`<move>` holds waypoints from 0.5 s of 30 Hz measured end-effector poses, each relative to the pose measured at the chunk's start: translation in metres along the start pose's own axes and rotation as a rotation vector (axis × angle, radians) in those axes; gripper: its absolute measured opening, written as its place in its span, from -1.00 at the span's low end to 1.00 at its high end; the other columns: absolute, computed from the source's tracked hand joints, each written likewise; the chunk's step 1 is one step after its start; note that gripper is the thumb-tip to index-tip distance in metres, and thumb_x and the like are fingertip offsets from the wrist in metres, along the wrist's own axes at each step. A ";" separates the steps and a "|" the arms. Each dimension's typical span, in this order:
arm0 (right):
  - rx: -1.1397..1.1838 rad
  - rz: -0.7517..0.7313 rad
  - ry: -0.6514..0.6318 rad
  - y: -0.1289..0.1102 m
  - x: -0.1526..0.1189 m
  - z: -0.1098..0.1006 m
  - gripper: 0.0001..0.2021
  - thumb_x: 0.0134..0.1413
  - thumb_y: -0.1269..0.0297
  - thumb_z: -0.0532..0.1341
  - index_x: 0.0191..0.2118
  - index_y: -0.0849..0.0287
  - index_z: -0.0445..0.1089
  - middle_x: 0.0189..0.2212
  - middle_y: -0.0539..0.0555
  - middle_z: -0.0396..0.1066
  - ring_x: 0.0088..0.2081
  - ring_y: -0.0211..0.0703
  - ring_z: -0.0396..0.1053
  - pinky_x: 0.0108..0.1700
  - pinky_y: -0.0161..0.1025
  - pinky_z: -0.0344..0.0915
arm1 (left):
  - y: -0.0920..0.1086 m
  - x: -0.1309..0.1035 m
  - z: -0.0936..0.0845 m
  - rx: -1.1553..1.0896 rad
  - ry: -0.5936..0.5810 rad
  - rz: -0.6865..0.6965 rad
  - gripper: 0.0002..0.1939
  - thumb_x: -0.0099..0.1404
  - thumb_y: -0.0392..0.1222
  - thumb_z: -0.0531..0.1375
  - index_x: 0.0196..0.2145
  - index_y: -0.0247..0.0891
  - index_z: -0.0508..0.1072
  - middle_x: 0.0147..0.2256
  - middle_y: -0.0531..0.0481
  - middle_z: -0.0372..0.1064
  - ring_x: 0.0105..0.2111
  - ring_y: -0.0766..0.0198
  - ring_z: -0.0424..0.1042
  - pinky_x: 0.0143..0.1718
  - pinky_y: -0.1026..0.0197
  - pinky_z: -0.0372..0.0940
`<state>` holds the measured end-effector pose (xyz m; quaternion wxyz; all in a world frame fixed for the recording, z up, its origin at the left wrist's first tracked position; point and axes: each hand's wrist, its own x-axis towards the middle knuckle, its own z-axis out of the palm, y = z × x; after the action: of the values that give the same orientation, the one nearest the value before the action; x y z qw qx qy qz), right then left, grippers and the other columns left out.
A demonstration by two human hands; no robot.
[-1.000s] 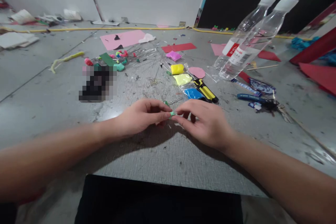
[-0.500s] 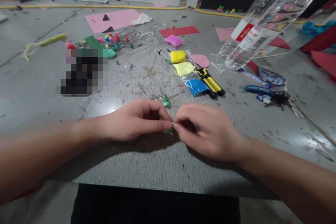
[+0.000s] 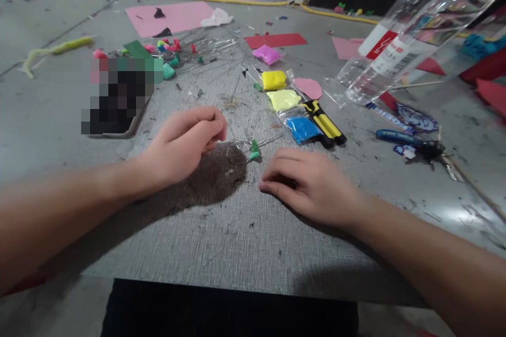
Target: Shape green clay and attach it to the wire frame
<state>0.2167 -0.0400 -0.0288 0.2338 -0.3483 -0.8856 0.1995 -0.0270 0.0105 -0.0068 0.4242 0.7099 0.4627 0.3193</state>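
Observation:
My left hand (image 3: 184,142) has its fingers curled, thumb and forefinger pinched at the left end of a thin wire loop (image 3: 237,151) that lies on the grey table. Small green clay bits (image 3: 253,148) sit on that wire just right of the loop. My right hand (image 3: 306,184) rests palm down on the table a little right of and below the green bits, fingers curled under, with nothing visible in it.
Clay packets lie beyond the hands: blue (image 3: 301,129), pale yellow (image 3: 283,99), yellow (image 3: 274,80) and purple (image 3: 266,54). A yellow-black cutter (image 3: 326,126) lies beside them. Two clear bottles (image 3: 399,42) lean at right. A phone (image 3: 114,108), pins with clay scraps (image 3: 174,55) and pink paper (image 3: 174,15) are at left.
My hands have parted. The left one moved up and left to the wire loop; the right one dropped flat onto the table. The small green piece pinched between them is no longer seen.

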 end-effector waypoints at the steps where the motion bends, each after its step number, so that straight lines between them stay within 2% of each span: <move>1: 0.001 0.005 -0.002 0.000 0.000 0.000 -0.86 0.31 0.34 0.29 -0.32 0.23 0.45 -0.37 0.07 0.44 -0.31 -0.15 0.38 -0.24 -0.23 0.25 | 0.000 0.001 0.001 0.002 -0.014 -0.007 -0.73 0.33 -0.31 0.03 -0.54 -0.21 0.28 -0.63 0.11 0.07 -0.60 0.34 0.07 -0.57 0.21 -0.02; 4: -0.005 0.010 -0.010 0.002 0.000 0.000 -0.80 0.34 0.29 0.27 -0.35 0.23 0.46 -0.41 0.07 0.45 -0.35 -0.15 0.38 -0.27 -0.23 0.25 | 0.001 0.001 0.002 0.069 -0.054 0.022 -0.71 0.35 -0.31 0.02 -0.55 -0.21 0.23 -0.60 0.11 0.10 -0.57 0.35 0.09 -0.53 0.21 0.01; 8: -0.001 -0.018 0.011 0.003 -0.002 0.001 -0.79 0.43 0.36 0.13 -0.17 0.26 0.50 -0.27 0.16 0.55 -0.22 -0.09 0.47 -0.16 -0.19 0.33 | 0.003 -0.001 0.002 0.179 -0.082 0.077 -0.70 0.37 -0.28 0.02 -0.55 -0.21 0.22 -0.58 0.12 0.12 -0.54 0.34 0.11 -0.48 0.20 0.04; 10: 0.021 -0.020 0.029 0.002 -0.002 0.002 -0.82 0.42 0.38 0.14 -0.13 0.26 0.51 -0.23 0.17 0.56 -0.18 -0.09 0.48 -0.12 -0.19 0.34 | 0.004 -0.001 0.002 0.212 -0.101 0.071 -0.70 0.36 -0.26 0.02 -0.55 -0.21 0.23 -0.58 0.12 0.11 -0.54 0.34 0.11 -0.48 0.20 0.05; 12: 0.031 0.007 0.037 0.001 0.000 0.004 -0.87 0.37 0.34 0.23 -0.22 0.23 0.51 -0.31 0.11 0.55 -0.24 -0.12 0.47 -0.17 -0.22 0.33 | 0.004 -0.001 0.002 0.248 -0.116 0.061 -0.71 0.37 -0.24 0.03 -0.54 -0.21 0.25 -0.59 0.13 0.11 -0.54 0.33 0.12 -0.47 0.21 0.06; 15: 0.004 0.081 0.045 0.000 0.002 0.007 -0.77 0.24 0.20 0.39 -0.39 0.20 0.47 -0.45 0.01 0.48 -0.37 -0.18 0.41 -0.30 -0.25 0.24 | 0.004 0.000 0.002 0.305 -0.127 0.104 -0.73 0.36 -0.21 0.05 -0.51 -0.22 0.32 -0.57 0.12 0.18 -0.52 0.33 0.18 -0.45 0.23 0.09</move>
<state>0.2115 -0.0398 -0.0335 0.2462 -0.3878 -0.8649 0.2024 -0.0243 0.0090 -0.0043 0.3229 0.8078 0.4407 0.2211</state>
